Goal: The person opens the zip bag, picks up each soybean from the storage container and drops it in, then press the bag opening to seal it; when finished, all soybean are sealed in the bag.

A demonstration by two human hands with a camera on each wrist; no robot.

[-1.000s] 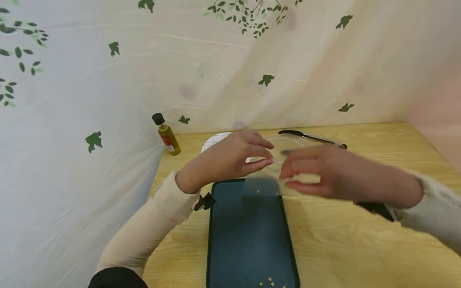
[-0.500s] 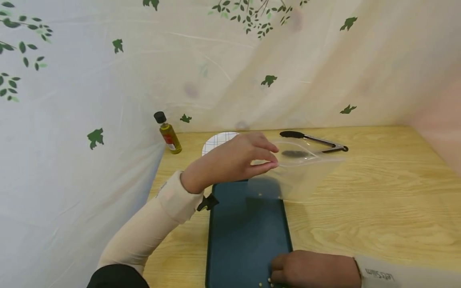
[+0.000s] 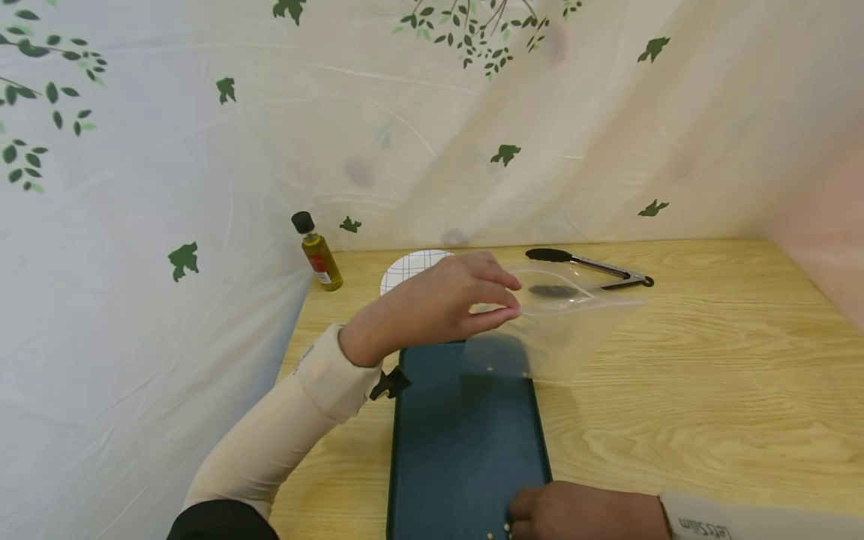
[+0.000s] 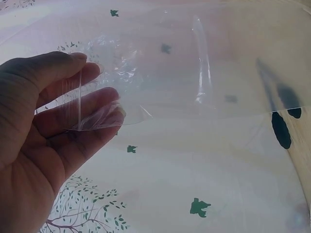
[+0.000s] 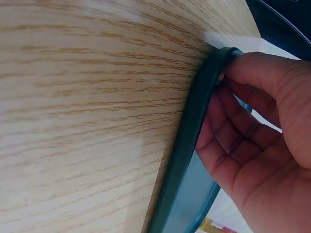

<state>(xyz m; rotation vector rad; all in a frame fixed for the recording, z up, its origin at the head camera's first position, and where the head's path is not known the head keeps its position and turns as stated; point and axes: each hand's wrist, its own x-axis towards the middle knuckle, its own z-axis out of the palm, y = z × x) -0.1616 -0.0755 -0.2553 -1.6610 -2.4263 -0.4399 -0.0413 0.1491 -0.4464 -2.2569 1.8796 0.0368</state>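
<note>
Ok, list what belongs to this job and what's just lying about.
Apparently for the job: clear bag, in the left hand; tray, right hand at its edge; small pale beans.

Seemingly lying about: bottle; tongs; checked plate, partly hidden.

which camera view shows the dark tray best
The head view: it shows most of the tray from above, though its near end is cut off. The right wrist view shows only a close stretch of rim and some of the inside, partly behind the right hand. The left wrist view shows none of it.
</note>
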